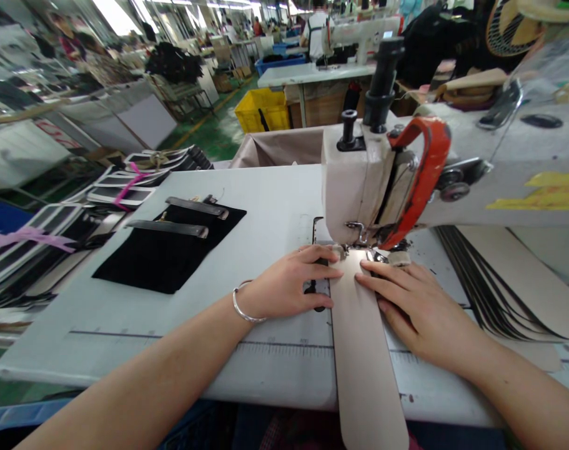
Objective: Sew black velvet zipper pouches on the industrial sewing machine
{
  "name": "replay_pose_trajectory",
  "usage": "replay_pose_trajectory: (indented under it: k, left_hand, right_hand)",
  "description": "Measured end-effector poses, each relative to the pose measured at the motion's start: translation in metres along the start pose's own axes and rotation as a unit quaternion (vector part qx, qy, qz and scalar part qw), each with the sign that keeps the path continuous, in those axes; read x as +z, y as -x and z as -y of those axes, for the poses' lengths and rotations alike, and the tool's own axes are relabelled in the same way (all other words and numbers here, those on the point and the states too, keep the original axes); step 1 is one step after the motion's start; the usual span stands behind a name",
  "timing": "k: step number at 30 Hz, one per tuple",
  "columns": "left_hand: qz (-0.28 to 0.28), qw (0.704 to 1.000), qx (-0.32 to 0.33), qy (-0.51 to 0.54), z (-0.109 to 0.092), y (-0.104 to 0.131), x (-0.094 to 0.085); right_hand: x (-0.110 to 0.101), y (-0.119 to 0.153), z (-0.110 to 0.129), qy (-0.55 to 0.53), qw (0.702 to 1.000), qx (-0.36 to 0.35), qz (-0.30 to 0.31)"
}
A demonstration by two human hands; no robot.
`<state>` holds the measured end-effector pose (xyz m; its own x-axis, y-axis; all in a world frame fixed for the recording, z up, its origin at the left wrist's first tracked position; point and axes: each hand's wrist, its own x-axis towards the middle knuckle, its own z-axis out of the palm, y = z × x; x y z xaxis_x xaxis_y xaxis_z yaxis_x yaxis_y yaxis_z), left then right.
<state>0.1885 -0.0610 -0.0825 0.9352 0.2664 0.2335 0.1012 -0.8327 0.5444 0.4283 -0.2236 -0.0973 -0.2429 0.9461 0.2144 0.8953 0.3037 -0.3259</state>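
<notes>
A long beige strip [361, 356] with a rounded near end lies on the white table, its far end under the head of the sewing machine [354, 187]. Its near end hangs past the table's front edge. My left hand [296, 281], with a silver bangle at the wrist, rests at the strip's left edge, fingers stretched toward the needle area. From the other side, my right hand [415, 300] lays its extended fingers on the strip's right edge. Both hands press flat rather than grasp. The needle itself is hidden.
A black fabric piece with two dark straps [157, 256] lies left on the table [265, 200]. Stacked beige panels [523, 275] sit at the right. Tied bundles [35, 250] stand beyond the left edge. A yellow crate [263, 109] is on the floor behind.
</notes>
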Motion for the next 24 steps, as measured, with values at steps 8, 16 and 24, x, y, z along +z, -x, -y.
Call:
replay_pose_trajectory:
  k: [8,16,24]
  left_hand:
    - [-0.004,1.000,0.000,0.015,0.003,0.000,0.001]
    - [0.036,0.998,-0.029,-0.043,-0.004,0.004,-0.002]
    - [-0.089,0.944,-0.200,-0.248,0.033,0.076,-0.112]
  right_hand:
    - [0.000,0.000,0.001,0.010,1.000,0.005,0.001]
    - [0.017,0.008,-0.018,0.040,0.997,-0.040,-0.043]
    - [0.024,0.003,-0.016,0.048,0.996,-0.034,-0.064]
